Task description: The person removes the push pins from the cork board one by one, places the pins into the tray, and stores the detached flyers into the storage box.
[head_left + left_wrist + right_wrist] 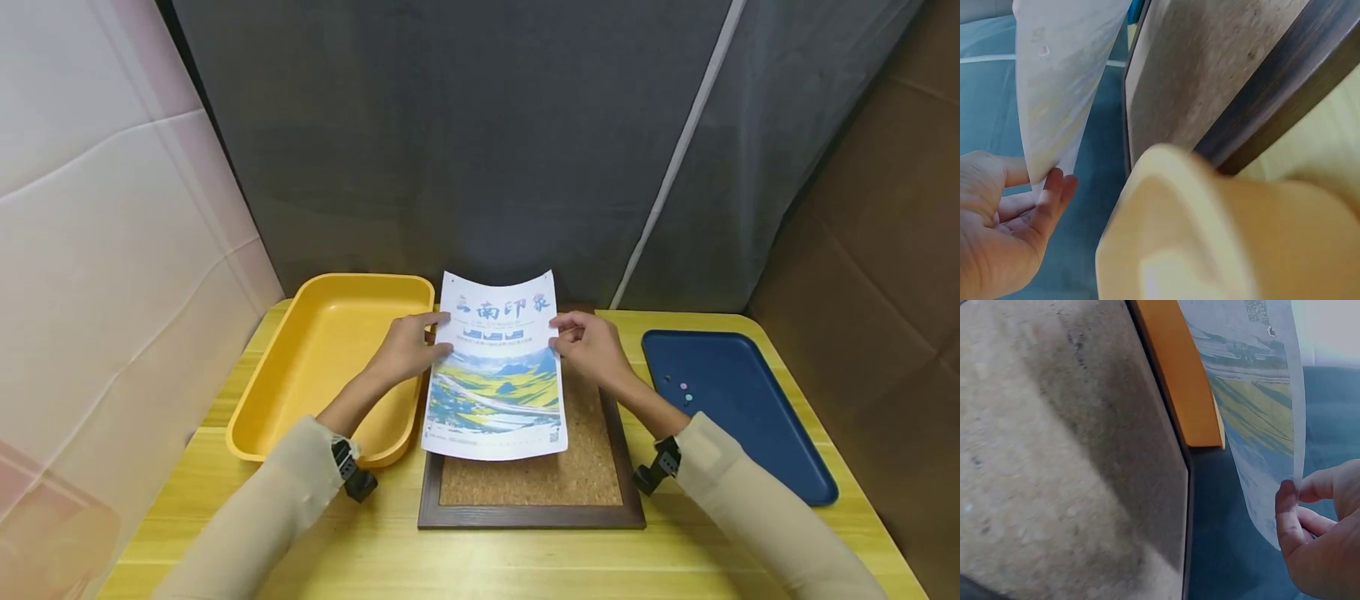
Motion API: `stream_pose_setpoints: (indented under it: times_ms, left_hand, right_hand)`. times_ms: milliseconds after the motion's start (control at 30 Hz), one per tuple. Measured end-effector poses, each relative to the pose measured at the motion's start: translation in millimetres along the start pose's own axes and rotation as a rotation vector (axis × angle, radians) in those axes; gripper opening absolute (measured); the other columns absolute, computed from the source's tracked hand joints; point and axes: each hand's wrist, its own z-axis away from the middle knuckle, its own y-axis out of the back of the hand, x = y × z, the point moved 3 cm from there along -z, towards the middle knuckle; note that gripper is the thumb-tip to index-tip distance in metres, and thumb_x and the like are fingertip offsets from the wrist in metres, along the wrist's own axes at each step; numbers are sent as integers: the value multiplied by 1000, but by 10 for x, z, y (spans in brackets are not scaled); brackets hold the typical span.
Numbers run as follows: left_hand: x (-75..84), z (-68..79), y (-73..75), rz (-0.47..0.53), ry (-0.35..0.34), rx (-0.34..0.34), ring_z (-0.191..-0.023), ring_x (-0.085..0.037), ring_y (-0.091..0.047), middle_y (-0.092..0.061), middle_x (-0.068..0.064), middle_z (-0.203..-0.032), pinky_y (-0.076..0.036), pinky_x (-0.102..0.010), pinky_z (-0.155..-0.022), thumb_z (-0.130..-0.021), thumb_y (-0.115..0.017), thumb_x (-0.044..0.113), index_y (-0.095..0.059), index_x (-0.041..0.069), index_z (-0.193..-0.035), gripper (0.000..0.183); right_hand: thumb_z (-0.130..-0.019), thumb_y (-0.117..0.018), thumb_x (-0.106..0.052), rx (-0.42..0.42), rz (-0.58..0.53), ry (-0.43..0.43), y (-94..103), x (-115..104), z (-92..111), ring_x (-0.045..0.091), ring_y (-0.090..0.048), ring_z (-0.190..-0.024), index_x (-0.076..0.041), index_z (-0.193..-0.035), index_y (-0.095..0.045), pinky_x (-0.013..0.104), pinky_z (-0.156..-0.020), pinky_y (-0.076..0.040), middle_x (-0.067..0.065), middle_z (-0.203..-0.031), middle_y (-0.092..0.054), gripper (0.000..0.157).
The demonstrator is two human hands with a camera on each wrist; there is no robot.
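A printed poster [495, 375] with blue characters on top and a green and blue landscape below hangs between both hands, bowed, above a cork board [525, 487] in a dark wooden frame. My left hand [405, 346] pinches the poster's left edge between thumb and fingers. On the opposite edge, my right hand [592, 342] pinches the paper at about the same height. In the left wrist view, the left hand [1010, 219] grips the paper's edge. The right wrist view shows the right hand [1322, 525] pinching the sheet, with the cork board [1072, 456] apart from it.
To the left stands a deep yellow tray [330, 292], its right rim close beside the board. At the right lies a shallow blue tray [742, 408] with several tiny round pieces [686, 392] on it. A grey curtain [450, 150] hangs behind the wooden table [360, 554].
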Motion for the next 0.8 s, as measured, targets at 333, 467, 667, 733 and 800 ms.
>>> stream_pose_setpoints:
  times_ms: [333, 467, 667, 733, 800]
  left_hand:
    - [-102, 19, 365, -11, 45, 2, -119, -43, -69, -61, -26, -145, -61, -49, -93, -98, -74, 8, -52, -2, -154, 60]
    - [-128, 8, 505, -27, 38, 11, -119, -44, -68, -61, -26, -145, -61, -50, -93, -99, -74, 7, -51, -3, -154, 60]
    - [-190, 10, 671, -63, 45, 18, -119, -44, -67, -60, -27, -146, -61, -50, -94, -100, -73, 9, -51, -3, -154, 60]
    - [-219, 21, 717, -73, 51, 18, -119, -44, -66, -60, -28, -146, -60, -50, -95, -100, -73, 9, -50, -4, -154, 60]
    - [-248, 32, 771, -80, 53, 18, -119, -45, -66, -59, -29, -146, -60, -51, -94, -100, -72, 9, -50, -4, -154, 60]
  right_hand:
    - [-95, -76, -7, -12, -1, 74, -190, -267, -171, 20, -64, -73, 1, -117, -76, 26, -64, -52, 11, -89, -74, 24]
    - [-95, -77, -6, -21, -32, 75, -283, -365, -244, 20, -67, -76, 1, -117, -76, 24, -64, -50, 12, -93, -76, 24]
    - [-94, -75, -1, -38, -108, 87, -487, -472, -321, 19, -67, -76, 5, -116, -74, 21, -64, -52, 16, -95, -76, 23]
    - [-93, -75, -1, -40, -114, 86, -552, -505, -332, 20, -69, -77, 5, -116, -74, 21, -64, -52, 16, -95, -76, 23]
    - [-93, -75, -1, -45, -119, 85, -616, -539, -343, 19, -69, -76, 4, -116, -74, 21, -64, -52, 15, -95, -76, 23]
